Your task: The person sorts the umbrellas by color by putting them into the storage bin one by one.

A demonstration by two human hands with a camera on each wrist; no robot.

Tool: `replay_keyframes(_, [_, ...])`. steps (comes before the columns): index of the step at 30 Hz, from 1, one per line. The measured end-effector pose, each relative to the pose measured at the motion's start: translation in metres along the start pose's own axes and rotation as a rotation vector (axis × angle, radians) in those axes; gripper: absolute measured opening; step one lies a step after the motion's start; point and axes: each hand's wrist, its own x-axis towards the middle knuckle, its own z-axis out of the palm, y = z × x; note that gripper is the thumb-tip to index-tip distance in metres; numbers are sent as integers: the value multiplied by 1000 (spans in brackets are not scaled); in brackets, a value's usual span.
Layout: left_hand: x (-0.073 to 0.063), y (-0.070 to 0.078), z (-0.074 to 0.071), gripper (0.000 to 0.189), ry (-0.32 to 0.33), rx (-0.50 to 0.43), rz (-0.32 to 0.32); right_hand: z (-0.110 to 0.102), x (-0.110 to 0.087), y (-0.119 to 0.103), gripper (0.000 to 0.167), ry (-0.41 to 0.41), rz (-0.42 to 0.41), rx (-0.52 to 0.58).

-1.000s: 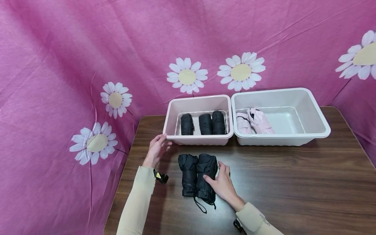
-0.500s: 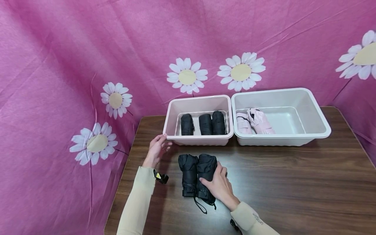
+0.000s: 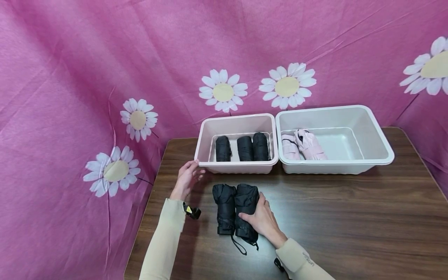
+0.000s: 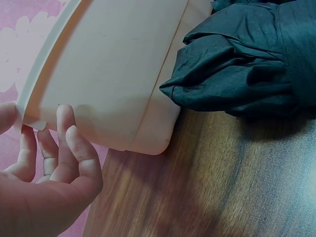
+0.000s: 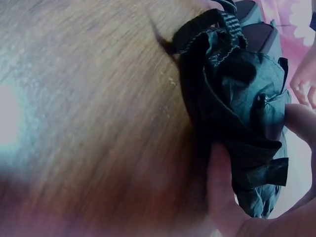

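Observation:
Two folded black umbrellas lie side by side on the table, the left umbrella (image 3: 225,210) and the right umbrella (image 3: 246,202). My right hand (image 3: 262,219) grips the right one from its right side, thumb on top and fingers along the far flank. In the right wrist view that umbrella (image 5: 247,113) sits between thumb and fingers, its fabric loose and creased. My left hand (image 3: 187,179) pinches the front left corner rim of the pink bin (image 3: 238,164). The left wrist view shows the thumb over the rim and fingertips (image 4: 64,116) below it.
Three black umbrellas (image 3: 245,147) lie inside the pink bin. Against its right side stands a larger white bin (image 3: 336,161) with two pink umbrellas (image 3: 309,146) at its left end. A pink flowered cloth (image 3: 175,58) hangs behind the wooden table (image 3: 350,217).
My right hand has moved slightly left and closed more around the right umbrella, whose lower end has shifted a little to the right. The left hand stays at the bin rim.

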Motion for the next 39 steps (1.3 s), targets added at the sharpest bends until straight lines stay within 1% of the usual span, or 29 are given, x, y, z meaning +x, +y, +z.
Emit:
replay_keyframes(4, [1, 0, 1, 16, 4, -13, -10, -6, 0, 4, 109, -13, 3, -1])
replay_keyframes(9, [1, 0, 1, 16, 9, -18, -10, -16, -1, 11, 103, 1, -45, -24])
replay_keyframes(12, [0, 1, 2, 16, 12, -12, -10, -22, -1, 15, 98, 1, -58, -39])
replay_keyframes(15, [-1, 1, 2, 18, 13, -7, -5, -27, 0, 19, 93, -14, -47, -60])
replay_keyframes(23, [-3, 1, 2, 14, 18, -2, 0, -39, -1, 28, 85, -31, -32, -105])
replay_keyframes(30, [-3, 1, 1, 22, 18, 8, -7, -40, -2, 30, 81, -14, -21, -120])
replay_keyframes(36, [-2, -1, 1, 25, 17, 3, -9, -37, -4, 31, 80, 9, -9, -131])
replay_keyframes(39, [-1, -1, 1, 22, 19, 3, -7, -36, -5, 30, 80, 15, 0, -137])
